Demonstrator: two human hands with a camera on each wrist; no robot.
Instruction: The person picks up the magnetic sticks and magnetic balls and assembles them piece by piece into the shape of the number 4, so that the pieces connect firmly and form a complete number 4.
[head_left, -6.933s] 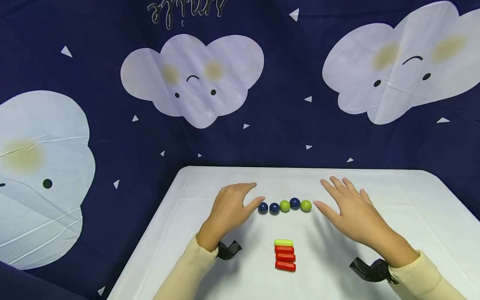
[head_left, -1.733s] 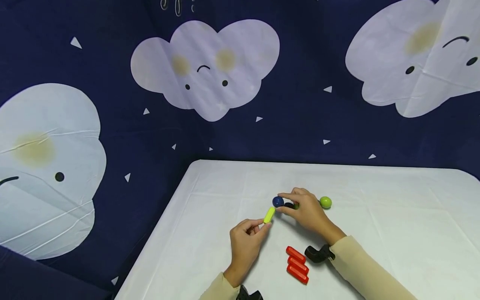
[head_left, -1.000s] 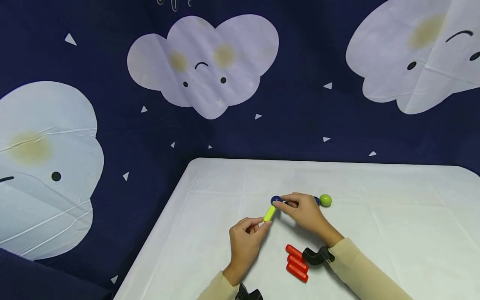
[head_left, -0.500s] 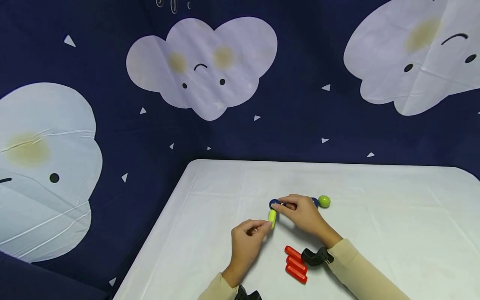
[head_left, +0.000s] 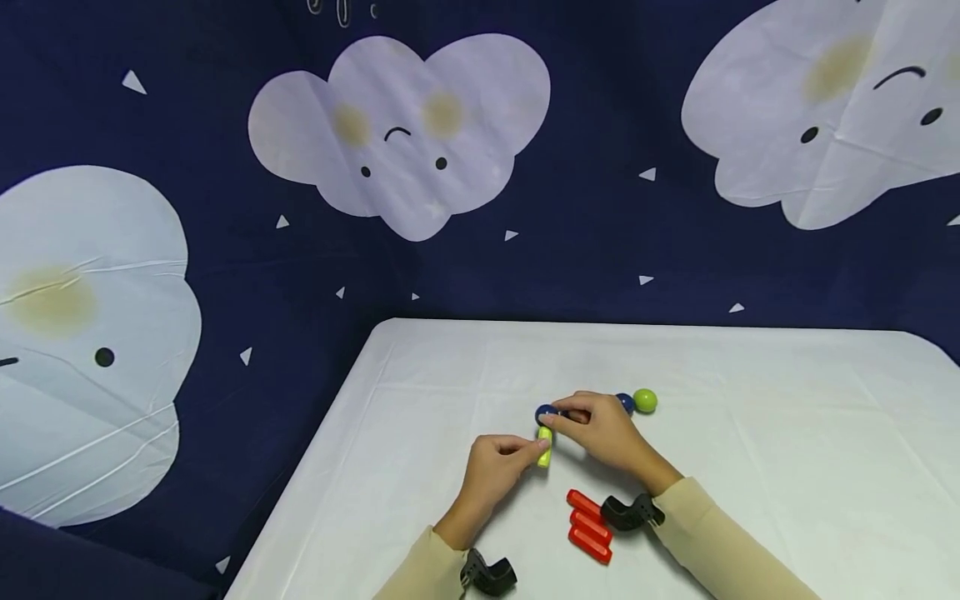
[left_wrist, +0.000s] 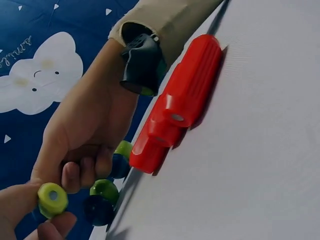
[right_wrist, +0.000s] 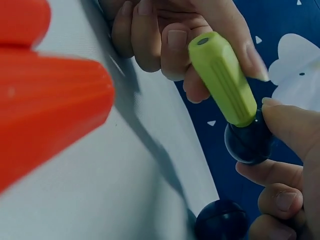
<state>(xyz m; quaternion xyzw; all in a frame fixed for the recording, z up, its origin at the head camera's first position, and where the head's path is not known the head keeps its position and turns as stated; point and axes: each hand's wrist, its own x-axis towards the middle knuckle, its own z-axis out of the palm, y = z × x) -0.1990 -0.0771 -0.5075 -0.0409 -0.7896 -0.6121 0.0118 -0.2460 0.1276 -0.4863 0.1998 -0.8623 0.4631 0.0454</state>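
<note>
In the head view my left hand [head_left: 491, 471] pinches a short yellow-green rod [head_left: 544, 450] between thumb and fingers. A small silver disc shows on the rod's free end [left_wrist: 53, 195] in the left wrist view. My right hand [head_left: 606, 432] holds a shiny dark blue ball [right_wrist: 248, 140] between thumb and index finger. The rod's other end sits against this ball, as the right wrist view shows. Beyond the right hand, a blue ball [head_left: 625, 403] and a green ball [head_left: 645, 401] lie side by side on the white table; the head view hides other balls behind that hand.
Several red rods [head_left: 589, 527] lie slanted together on the table [head_left: 420, 400], close to the right wrist's black strap [head_left: 632, 512]. Green [left_wrist: 104, 190] and blue balls [left_wrist: 98, 210] show past the hands in the left wrist view. Behind the table hangs a dark blue cloud-print cloth [head_left: 585, 208].
Earlier both hands were spread and the yellow-green rod lay with the red ones. It then came up to the blue ball, and lately swung from slanted to nearly straight below it, left fingers shifting along.
</note>
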